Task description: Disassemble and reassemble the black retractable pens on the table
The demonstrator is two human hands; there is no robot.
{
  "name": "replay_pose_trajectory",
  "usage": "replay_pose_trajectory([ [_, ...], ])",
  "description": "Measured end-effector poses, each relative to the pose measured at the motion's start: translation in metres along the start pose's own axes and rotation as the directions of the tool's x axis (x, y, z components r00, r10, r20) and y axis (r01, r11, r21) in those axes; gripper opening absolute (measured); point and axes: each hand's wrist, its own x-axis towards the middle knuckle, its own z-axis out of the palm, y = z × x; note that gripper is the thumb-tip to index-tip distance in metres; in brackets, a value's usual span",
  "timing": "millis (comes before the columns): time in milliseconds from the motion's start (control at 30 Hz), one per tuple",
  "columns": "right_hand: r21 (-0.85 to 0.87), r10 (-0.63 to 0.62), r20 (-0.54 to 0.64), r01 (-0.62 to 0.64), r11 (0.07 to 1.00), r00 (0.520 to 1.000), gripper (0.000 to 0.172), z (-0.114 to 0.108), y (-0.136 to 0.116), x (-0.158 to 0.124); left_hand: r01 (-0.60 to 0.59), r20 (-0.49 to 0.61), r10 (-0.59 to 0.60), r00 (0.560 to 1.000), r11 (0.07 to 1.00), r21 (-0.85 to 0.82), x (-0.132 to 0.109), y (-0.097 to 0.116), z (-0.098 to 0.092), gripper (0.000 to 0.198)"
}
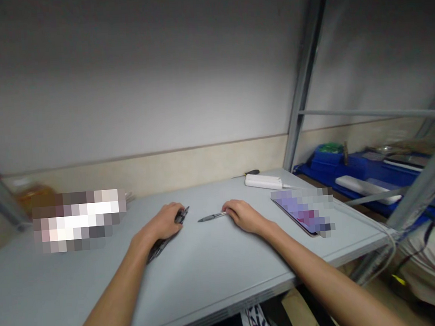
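Observation:
My left hand (167, 221) is closed over a dark, slim bundle of pens (158, 249) at the middle of the grey table. Its ends stick out beyond my fingertips and below my palm; the middle is hidden under the hand. My right hand (240, 215) pinches one end of a single pen (208, 217), grey and silver, between thumb and fingers. That pen lies low over the tabletop, pointing left toward my other hand. A gap separates its tip from the bundle.
Right of my right hand lies a phone (294, 212), partly blurred out. Behind it are a white power strip (263, 181) with a cord and a dark-handled screwdriver (254, 172). A pixelated object (82, 221) stands at left. Metal posts (304, 76) frame the table (210, 264).

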Motion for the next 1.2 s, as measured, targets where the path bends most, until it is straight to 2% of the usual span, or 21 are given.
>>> replay_pose_trajectory([
  [167,-0.125,0.009,0.08,0.001,0.992,0.997,0.023,0.002,-0.009,-0.002,0.035,0.036,-0.036,0.999,0.999,0.013,-0.002,-0.01,-0.002,0.049],
  [367,-0.303,0.07,0.145,-0.023,0.953,0.987,0.023,0.001,-0.02,0.003,0.055,0.071,-0.055,0.996,0.998,-0.003,-0.005,-0.007,-0.005,0.055],
  [467,-0.317,0.125,0.164,-0.068,0.946,0.979,0.024,-0.001,-0.015,0.008,0.074,0.074,-0.073,0.995,0.997,-0.014,-0.006,-0.005,-0.005,0.058],
  [567,-0.347,0.232,0.19,-0.156,0.925,0.954,0.025,-0.003,-0.009,0.012,0.09,0.07,-0.088,0.994,0.996,-0.029,-0.005,-0.005,-0.004,0.059],
  [700,-0.356,0.336,0.166,-0.262,0.897,0.927,0.03,-0.005,-0.006,0.017,0.059,0.062,-0.057,0.996,0.998,-0.036,-0.004,-0.009,-0.003,0.054],
  [933,-0.29,0.382,0.147,-0.33,0.898,0.912,0.041,-0.006,-0.007,0.023,0.011,0.055,-0.01,0.998,1.0,-0.029,-0.005,-0.016,-0.008,0.045],
  [1033,-0.282,0.387,0.139,-0.338,0.898,0.912,0.043,-0.004,-0.007,0.023,0.04,0.066,-0.039,0.997,0.999,-0.012,-0.005,-0.009,-0.012,0.048],
  [1100,-0.285,0.404,0.139,-0.354,0.891,0.904,0.044,-0.003,-0.007,0.024,0.114,0.051,-0.115,0.992,0.993,0.027,-0.004,0.004,-0.011,0.052],
  [1133,-0.289,0.416,0.138,-0.366,0.885,0.899,0.043,-0.002,-0.007,0.025,0.132,0.019,-0.133,0.991,0.99,0.052,-0.003,0.013,-0.01,0.053],
  [1200,-0.295,0.452,0.133,-0.4,0.868,0.882,0.038,-0.002,-0.007,0.027,0.082,-0.112,-0.068,0.991,0.989,0.125,-0.001,0.035,-0.003,0.053],
])
